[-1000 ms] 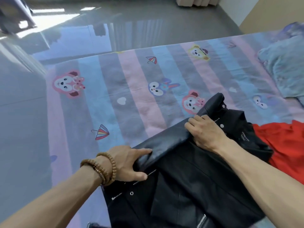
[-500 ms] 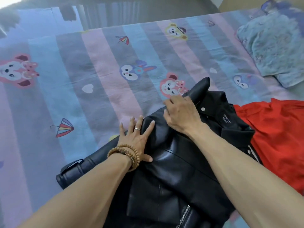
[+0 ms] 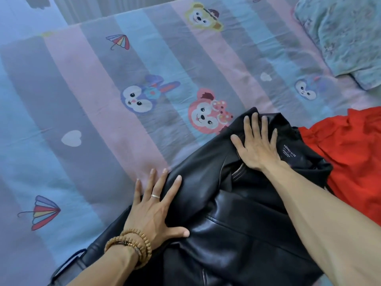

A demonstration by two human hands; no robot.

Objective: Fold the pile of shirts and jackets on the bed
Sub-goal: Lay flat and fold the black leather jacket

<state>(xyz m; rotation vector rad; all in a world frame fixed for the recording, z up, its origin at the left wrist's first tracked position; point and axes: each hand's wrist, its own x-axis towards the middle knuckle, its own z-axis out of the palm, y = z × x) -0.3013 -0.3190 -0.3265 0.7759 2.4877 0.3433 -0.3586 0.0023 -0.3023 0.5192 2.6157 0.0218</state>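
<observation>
Striped bed sheet (image 3: 86, 104), pink, blue and grey with cartoon animals, umbrellas and hearts, covered the bed. Nearest the camera lay a black leather jacket (image 3: 237, 228), spread over the lower middle of the sheet, one sleeve trailing toward the lower left edge. Left hand (image 3: 156, 211), ring on one finger and wooden bead bracelets (image 3: 132, 246) at the wrist, lay flat with fingers straight and spread on the jacket's left edge, fingertips reaching the sheet; gripped nothing. Farther up, right hand (image 3: 256, 145) pressed flat, fingers spread, on the collar area beside the neck label (image 3: 289, 154) and an exposed zipper; also gripped nothing. Red garment (image 3: 350, 153) touched the jacket's right side. Beyond, upper right, a pale blue patterned pillow (image 3: 346, 34).
</observation>
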